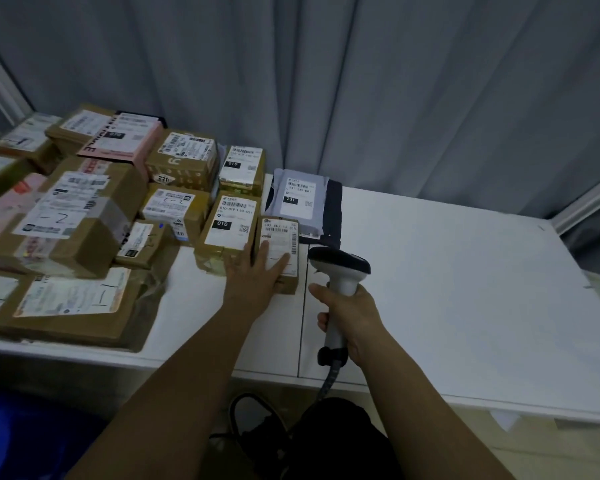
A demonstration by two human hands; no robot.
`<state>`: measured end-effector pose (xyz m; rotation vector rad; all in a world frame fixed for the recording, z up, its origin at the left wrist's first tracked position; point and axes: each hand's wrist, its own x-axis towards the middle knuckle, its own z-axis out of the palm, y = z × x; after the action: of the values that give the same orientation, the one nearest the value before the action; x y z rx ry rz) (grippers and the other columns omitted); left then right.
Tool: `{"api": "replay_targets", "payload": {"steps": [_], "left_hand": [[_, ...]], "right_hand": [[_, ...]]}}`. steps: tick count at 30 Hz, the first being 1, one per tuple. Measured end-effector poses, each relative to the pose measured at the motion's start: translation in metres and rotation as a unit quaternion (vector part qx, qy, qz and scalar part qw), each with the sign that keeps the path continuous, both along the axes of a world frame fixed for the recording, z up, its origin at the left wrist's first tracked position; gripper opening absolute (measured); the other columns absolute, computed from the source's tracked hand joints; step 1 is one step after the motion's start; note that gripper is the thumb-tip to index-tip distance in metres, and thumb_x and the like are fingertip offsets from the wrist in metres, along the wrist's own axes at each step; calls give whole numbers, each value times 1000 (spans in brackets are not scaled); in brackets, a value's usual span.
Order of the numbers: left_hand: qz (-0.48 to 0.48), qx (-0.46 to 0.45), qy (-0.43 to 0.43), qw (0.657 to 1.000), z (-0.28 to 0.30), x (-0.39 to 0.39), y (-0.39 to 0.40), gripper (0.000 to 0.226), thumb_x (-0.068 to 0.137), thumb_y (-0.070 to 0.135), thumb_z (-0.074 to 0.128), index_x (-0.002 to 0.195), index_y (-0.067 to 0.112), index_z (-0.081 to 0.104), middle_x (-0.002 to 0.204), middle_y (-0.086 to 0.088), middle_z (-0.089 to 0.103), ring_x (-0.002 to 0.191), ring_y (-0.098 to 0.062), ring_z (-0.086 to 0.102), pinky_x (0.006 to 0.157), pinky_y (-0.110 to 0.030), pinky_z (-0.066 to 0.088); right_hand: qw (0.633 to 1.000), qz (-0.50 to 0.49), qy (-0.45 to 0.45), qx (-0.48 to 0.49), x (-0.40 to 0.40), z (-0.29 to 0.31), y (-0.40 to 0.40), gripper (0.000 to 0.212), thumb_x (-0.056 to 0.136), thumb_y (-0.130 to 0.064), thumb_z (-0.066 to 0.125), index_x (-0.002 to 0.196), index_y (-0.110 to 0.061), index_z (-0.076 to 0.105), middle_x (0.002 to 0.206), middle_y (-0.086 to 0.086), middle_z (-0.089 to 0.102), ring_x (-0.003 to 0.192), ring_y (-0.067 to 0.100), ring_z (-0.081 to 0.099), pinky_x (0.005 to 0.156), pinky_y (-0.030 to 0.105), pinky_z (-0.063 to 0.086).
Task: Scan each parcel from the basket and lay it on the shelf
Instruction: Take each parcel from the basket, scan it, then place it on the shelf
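A person's left hand (257,271) lies flat, fingers (280,264) straight, on a small cardboard parcel (280,252) at the centre of the white shelf (447,289), while the right hand (349,315) is wrapped tight round the grip of a corded barcode scanner (340,271) at about 3 o'clock from the parcel, just beside it. The parcel sits label-up, touching a taller box marked 010 (231,225) at its 9 o'clock; a grey mailer bag (300,199) lies at its 12 o'clock — and a crowd of other labelled boxes (73,216) fills the shelf towards 9 and 10 o'clock. The little carton looks light and stiff, its taped faces likely slick; it would best be taken by its two long sides, thumb opposite fingers, leaving the barcode clear. The basket is not plainly in view.
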<state>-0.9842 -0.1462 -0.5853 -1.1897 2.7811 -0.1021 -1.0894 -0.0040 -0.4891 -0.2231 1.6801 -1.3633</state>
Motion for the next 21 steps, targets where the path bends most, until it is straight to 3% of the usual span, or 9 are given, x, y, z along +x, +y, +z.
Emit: {"api": "replay_targets", "payload": {"steps": [4, 6, 8, 11, 12, 14, 17, 21], "left_hand": [[-4, -23, 16, 1000, 9, 3, -6, 68, 53, 36, 86, 117, 26, 68, 114, -18, 66, 93, -34, 66, 70, -47, 53], [0, -14, 59, 998, 6, 10, -9, 68, 49, 35, 90, 112, 20, 70, 112, -20, 66, 90, -36, 67, 68, -45, 54], [-12, 21, 98, 995, 11, 15, -9, 72, 57, 35, 89, 122, 15, 65, 123, -24, 60, 103, -41, 62, 79, -54, 52], [51, 70, 157, 984, 36, 37, 0, 64, 91, 33, 59, 148, 25, 31, 155, -12, 26, 141, -33, 26, 111, -52, 23], [76, 89, 172, 978, 40, 49, 0, 59, 94, 30, 52, 148, 29, 28, 156, -7, 23, 143, -29, 21, 114, -50, 17], [106, 122, 229, 960, 53, 75, 3, 46, 94, 26, 49, 139, 31, 42, 150, -2, 36, 139, -26, 31, 115, -50, 20], [146, 158, 315, 924, 86, 117, 21, 29, 95, 24, 48, 122, 28, 60, 120, -2, 65, 113, -26, 57, 99, -40, 43], [243, 204, 397, 861, 126, 178, 58, 25, 99, 23, 44, 120, 25, 57, 76, 8, 65, 75, -14, 62, 59, -26, 49]], "right_hand": [[1000, 7, 4, -1, 6, 1, -3, 22, 83, -11, 74, 87, -12, 53, 76, 9, 51, 54, 16, 48, 55, 29, 48], [1000, 11, 7, -6, 11, 4, -3, 21, 82, -10, 75, 86, -12, 54, 74, 8, 51, 54, 16, 47, 55, 29, 48], [1000, 15, 17, -15, 13, 8, -5, 20, 82, -10, 75, 84, -13, 55, 74, 7, 53, 57, 17, 48, 57, 29, 48], [998, 33, 29, -33, 24, 19, -6, 14, 84, -11, 72, 86, -14, 58, 76, 5, 56, 59, 17, 49, 57, 29, 47], [998, 38, 29, -41, 30, 23, -7, 12, 86, -12, 70, 88, -15, 59, 78, 5, 58, 59, 17, 49, 57, 28, 47], [997, 50, 36, -49, 45, 33, -9, 10, 90, -17, 66, 97, -15, 60, 86, 6, 60, 60, 17, 51, 57, 27, 48], [991, 88, 63, -77, 77, 49, -9, 15, 92, -23, 62, 106, -18, 59, 99, 7, 63, 65, 17, 55, 59, 26, 49], [967, 186, 97, -145, 145, 72, -2, 29, 93, -27, 63, 119, -27, 52, 105, -12, 62, 92, 14, 62, 76, 24, 49]]}}
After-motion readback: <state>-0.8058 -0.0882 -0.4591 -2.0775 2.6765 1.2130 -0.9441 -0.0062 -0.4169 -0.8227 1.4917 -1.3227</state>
